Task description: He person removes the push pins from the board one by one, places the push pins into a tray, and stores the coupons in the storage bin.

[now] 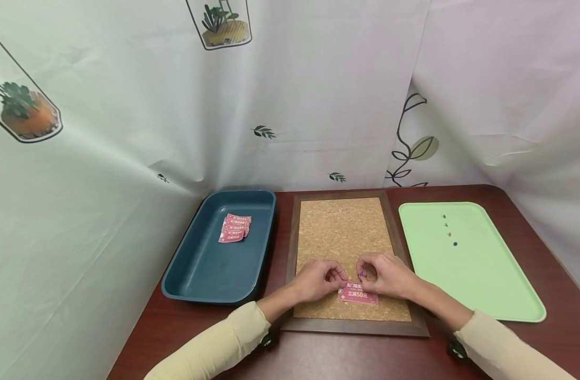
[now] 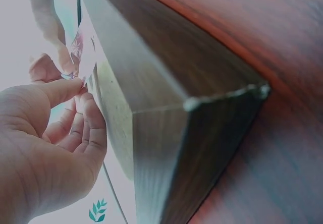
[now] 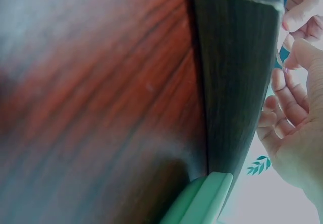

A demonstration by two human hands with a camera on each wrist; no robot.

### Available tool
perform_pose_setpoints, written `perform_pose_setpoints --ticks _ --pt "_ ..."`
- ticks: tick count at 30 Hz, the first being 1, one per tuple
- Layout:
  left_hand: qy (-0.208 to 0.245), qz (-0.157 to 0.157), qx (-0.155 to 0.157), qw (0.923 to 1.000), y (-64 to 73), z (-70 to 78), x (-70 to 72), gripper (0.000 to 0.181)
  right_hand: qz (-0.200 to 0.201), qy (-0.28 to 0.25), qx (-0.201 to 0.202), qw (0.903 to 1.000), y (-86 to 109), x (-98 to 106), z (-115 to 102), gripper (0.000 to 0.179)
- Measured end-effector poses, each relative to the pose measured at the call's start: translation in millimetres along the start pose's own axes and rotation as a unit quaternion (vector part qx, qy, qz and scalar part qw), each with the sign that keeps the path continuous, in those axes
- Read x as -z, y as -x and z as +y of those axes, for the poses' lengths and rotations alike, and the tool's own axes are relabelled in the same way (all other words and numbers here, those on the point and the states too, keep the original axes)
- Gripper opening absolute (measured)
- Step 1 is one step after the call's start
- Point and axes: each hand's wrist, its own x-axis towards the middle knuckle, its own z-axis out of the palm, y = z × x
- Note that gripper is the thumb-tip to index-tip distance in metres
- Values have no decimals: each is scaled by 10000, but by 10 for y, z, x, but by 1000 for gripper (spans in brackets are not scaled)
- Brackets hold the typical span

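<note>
A pink printed coupon (image 1: 358, 296) lies over the lower part of a cork board (image 1: 344, 227) in a brown wooden frame. My left hand (image 1: 320, 281) pinches the coupon by its upper left edge between thumb and fingertips. Close beside it, my right hand (image 1: 386, 274) pinches a small purple push pin (image 1: 362, 275) at the coupon's top edge. In the left wrist view the coupon (image 2: 87, 50) tilts up from the cork, and the fingertips of both hands nearly meet there.
Left of the board stands a dark blue tray (image 1: 214, 269) with several overlapping pink coupons (image 1: 234, 228). A light green tray (image 1: 480, 279) on the right carries a short row of small push pins (image 1: 455, 244). A white printed cloth (image 1: 318, 95) hangs behind the dark red table (image 1: 347, 359).
</note>
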Motion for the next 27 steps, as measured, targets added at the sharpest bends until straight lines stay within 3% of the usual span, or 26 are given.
perform_pose_setpoints --ticks 19,27 --pt "75 -67 -63 9999 35 31 151 8 34 -505 33 9987 15 51 -9 31" --pt "46 -8 78 10000 62 47 223 9 -40 -885 -24 9961 21 73 8 30"
